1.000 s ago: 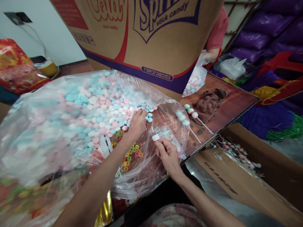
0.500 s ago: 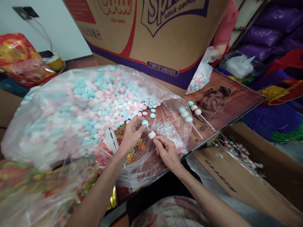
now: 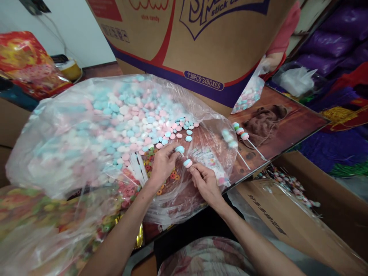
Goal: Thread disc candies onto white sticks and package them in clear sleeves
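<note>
My left hand point(image 3: 164, 163) pinches a light-blue marshmallow point(image 3: 179, 149) between thumb and fingertips. This piece meets the upper end of a thin white stick. Lower on the same stick sits a blue, white and pink marshmallow point(image 3: 188, 163). Just below it, my right hand point(image 3: 204, 183) is closed around the stick, whose lower part the fingers hide. Under my left hand lie small coloured gummy rings point(image 3: 174, 175) and a bundle of white sticks point(image 3: 138, 168). Loose pink, blue and white marshmallows point(image 3: 135, 124) spill from a large clear plastic bag point(image 3: 34, 153).
A tall cardboard box point(image 3: 218, 50) stands behind the bag. Two marshmallow sticks point(image 3: 243, 135) and a brown cloth point(image 3: 266, 122) lie at the right. An open carton point(image 3: 267, 211) with many candy sticks stands beside the table edge. Another person's hand point(image 3: 271, 63) holds a bag.
The whole view has shifted slightly, with things appearing a little further right. Both hands keep their grip, and the blue marshmallow stays at the stick's upper end.
</note>
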`<action>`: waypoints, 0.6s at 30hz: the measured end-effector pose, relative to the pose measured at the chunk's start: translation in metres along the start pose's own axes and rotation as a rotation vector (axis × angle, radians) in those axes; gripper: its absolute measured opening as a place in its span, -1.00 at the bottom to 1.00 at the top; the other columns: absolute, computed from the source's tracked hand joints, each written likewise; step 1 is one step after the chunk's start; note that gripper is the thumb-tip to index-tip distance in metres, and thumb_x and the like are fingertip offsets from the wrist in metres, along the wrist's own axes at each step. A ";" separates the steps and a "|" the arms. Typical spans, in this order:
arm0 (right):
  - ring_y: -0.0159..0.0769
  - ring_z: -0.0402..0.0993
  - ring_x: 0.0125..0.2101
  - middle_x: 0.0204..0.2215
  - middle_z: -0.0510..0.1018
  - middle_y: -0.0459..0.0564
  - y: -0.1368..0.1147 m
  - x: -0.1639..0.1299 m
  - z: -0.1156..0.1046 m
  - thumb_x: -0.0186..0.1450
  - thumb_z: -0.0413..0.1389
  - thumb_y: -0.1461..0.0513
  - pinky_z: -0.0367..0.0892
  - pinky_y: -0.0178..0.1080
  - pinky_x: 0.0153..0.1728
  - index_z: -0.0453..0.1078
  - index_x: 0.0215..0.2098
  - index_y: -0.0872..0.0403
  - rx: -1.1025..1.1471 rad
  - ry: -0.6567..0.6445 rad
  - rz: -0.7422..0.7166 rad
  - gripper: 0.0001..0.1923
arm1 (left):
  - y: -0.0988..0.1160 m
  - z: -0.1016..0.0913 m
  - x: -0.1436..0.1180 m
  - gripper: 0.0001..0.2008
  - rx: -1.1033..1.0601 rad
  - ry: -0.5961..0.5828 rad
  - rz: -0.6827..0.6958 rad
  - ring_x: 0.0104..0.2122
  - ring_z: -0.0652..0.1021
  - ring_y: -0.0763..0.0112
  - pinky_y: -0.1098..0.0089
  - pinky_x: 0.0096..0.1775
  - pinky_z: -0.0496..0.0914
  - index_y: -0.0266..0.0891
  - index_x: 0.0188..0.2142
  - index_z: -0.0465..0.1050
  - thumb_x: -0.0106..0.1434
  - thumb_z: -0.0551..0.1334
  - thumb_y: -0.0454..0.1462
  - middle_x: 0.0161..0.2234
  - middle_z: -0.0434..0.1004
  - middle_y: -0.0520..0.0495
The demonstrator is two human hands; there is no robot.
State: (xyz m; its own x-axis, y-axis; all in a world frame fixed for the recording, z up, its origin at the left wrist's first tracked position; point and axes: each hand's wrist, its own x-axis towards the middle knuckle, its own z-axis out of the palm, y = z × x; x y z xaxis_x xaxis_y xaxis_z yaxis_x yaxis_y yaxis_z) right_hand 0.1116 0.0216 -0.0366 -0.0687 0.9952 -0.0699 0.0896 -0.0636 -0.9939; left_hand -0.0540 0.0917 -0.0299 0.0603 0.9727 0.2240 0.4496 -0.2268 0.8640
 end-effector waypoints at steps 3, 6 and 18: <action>-0.41 0.12 -0.62 -0.67 0.23 -0.21 -0.001 0.000 -0.001 0.40 0.03 0.06 0.05 -0.32 -0.57 0.40 -0.35 0.05 0.005 -0.001 0.016 -0.72 | 0.006 -0.004 0.000 -0.80 0.145 -0.009 0.086 -0.32 0.52 0.34 0.33 -0.20 0.39 -0.16 -0.19 0.60 0.25 0.21 -0.32 -0.31 0.58 -0.01; -0.41 0.12 -0.62 -0.68 0.22 -0.21 0.000 0.000 -0.001 0.40 0.02 0.06 0.05 -0.32 -0.57 0.37 -0.38 0.04 -0.004 0.000 0.017 -0.71 | 0.010 -0.004 -0.002 -0.80 0.189 -0.025 0.141 -0.32 0.53 0.34 0.35 -0.21 0.39 -0.16 -0.20 0.60 0.28 0.20 -0.34 -0.31 0.59 -0.01; -0.39 0.11 -0.59 -0.65 0.21 -0.19 0.005 0.001 0.000 0.39 0.02 0.04 0.03 -0.32 -0.57 0.28 -0.47 0.02 -0.040 0.068 -0.036 -0.67 | 0.026 0.011 -0.019 -0.69 0.238 -0.093 0.137 -0.26 0.53 0.31 0.33 -0.18 0.43 -0.16 -0.09 0.59 0.39 0.06 -0.33 -0.28 0.55 -0.10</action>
State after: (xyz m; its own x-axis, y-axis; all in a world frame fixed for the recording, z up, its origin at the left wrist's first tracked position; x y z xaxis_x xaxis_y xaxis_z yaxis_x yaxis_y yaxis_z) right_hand 0.1120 0.0220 -0.0418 -0.0054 0.9996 -0.0266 0.1282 -0.0257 -0.9914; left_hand -0.0340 0.0680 -0.0162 0.2115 0.9367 0.2790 0.6278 -0.3490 0.6957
